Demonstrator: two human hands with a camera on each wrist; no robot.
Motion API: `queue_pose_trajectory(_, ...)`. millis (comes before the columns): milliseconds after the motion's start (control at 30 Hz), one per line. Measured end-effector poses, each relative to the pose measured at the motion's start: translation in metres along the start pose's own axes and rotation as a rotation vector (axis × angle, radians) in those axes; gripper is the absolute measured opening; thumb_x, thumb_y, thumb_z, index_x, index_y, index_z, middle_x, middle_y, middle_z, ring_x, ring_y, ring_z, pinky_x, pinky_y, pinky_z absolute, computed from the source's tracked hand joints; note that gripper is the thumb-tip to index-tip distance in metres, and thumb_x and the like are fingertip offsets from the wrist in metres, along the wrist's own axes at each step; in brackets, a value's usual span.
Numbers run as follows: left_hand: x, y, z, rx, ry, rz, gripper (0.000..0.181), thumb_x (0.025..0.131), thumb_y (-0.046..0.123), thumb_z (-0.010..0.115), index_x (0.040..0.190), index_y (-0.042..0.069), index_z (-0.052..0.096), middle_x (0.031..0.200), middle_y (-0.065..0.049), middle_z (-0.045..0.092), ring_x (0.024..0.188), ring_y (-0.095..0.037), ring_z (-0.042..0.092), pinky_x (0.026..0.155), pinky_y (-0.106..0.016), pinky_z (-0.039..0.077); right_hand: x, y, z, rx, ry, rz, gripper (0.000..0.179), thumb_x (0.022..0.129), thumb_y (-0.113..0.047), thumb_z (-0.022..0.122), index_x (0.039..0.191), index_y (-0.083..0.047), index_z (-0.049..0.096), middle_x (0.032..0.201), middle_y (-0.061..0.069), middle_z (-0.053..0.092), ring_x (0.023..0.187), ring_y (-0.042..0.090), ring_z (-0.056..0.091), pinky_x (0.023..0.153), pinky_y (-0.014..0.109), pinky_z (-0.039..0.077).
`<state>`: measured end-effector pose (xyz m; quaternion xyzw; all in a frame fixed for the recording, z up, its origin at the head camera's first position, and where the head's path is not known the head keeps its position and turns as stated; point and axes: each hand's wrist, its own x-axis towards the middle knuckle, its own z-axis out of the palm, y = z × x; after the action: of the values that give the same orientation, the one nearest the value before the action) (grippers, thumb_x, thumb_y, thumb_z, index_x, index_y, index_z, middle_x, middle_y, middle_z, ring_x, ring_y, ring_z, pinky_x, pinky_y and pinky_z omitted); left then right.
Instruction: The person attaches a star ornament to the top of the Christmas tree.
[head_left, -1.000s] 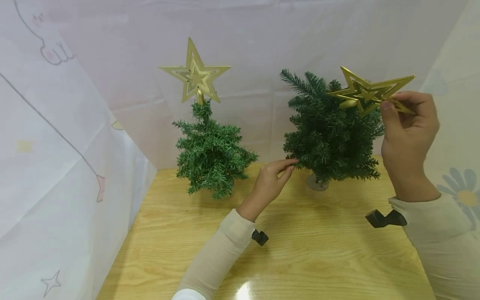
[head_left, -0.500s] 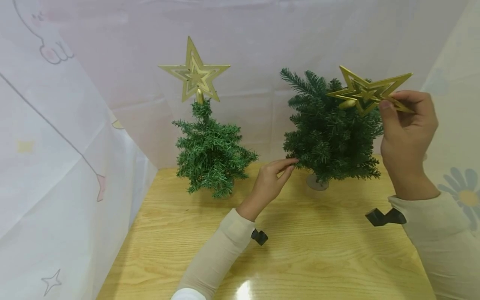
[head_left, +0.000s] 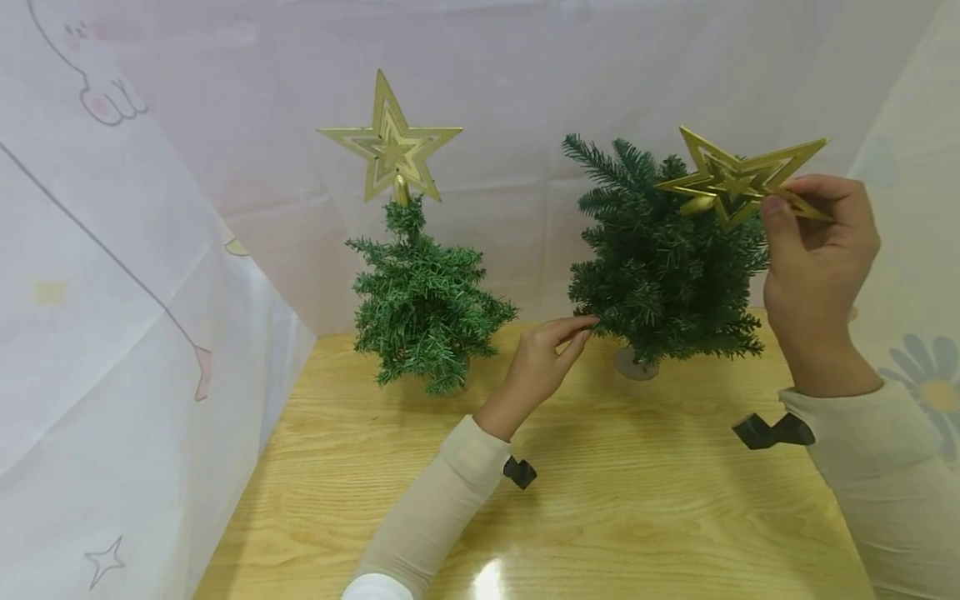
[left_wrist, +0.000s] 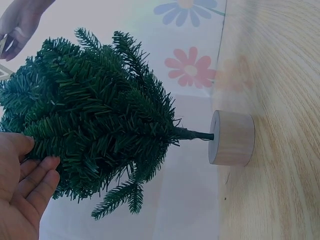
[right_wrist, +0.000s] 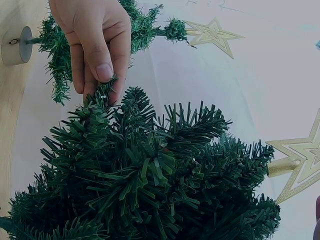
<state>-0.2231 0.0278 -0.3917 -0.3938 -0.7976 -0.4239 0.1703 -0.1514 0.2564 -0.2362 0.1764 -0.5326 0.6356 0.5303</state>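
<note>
My left hand (head_left: 543, 358) pinches a low outer branch tip of the dark green artificial Christmas tree (head_left: 648, 279), thumb above the sprig in the right wrist view. My right hand (head_left: 821, 258) holds a gold star tree topper (head_left: 733, 185) by one point, between thumb and fingers. The star tilts, and its socket (right_wrist: 283, 166) faces the tree's top tips, close beside them in the right wrist view. The tree stands upright on a round wooden base (left_wrist: 232, 138). In the left wrist view the left fingers lie at the branches, palm turned toward the camera.
A lighter green Christmas tree (head_left: 423, 292) stands at the left with a gold star (head_left: 392, 154) upright on its top. Both trees stand near the back of the wooden table (head_left: 637, 483). Pale printed cloth walls (head_left: 495, 75) enclose the back and sides.
Almost nothing differs. The whole head view has shifted very slightly, while both hands keep their hold on the branch and the star.
</note>
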Motion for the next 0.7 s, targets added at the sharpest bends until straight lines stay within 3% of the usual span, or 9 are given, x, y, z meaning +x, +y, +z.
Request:
queue_pose_trajectory(233,0.0008,-0.0015,0.0006,-0.002,0.005,0.009,0.03,0.102,0.025,0.052,0.129,0.018,0.064,0.124,0.001,0.065,0.109,-0.003,0.061,0.088,-0.013,0.048,0.002,-0.0003,0.0017,0.02,-0.004,-0.004,0.013,0.087,0.007,0.067,0.097,0.013,0.063,0.091,0.015,0.061,0.078,0.019,0.057,0.07,0.026,0.041)
queue_pose_trajectory(700,0.0018,-0.0022,0.001,0.001,0.005,0.026,0.029,0.102,0.021,0.054,0.129,0.018,0.064,0.124,0.001,0.065,0.11,-0.003,0.061,0.087,-0.013,0.048,0.0006,-0.0059,0.0058,-0.053,-0.01,0.003,0.011,0.089,0.006,0.065,0.099,0.011,0.064,0.095,0.014,0.061,0.08,0.018,0.058,0.073,0.026,0.043)
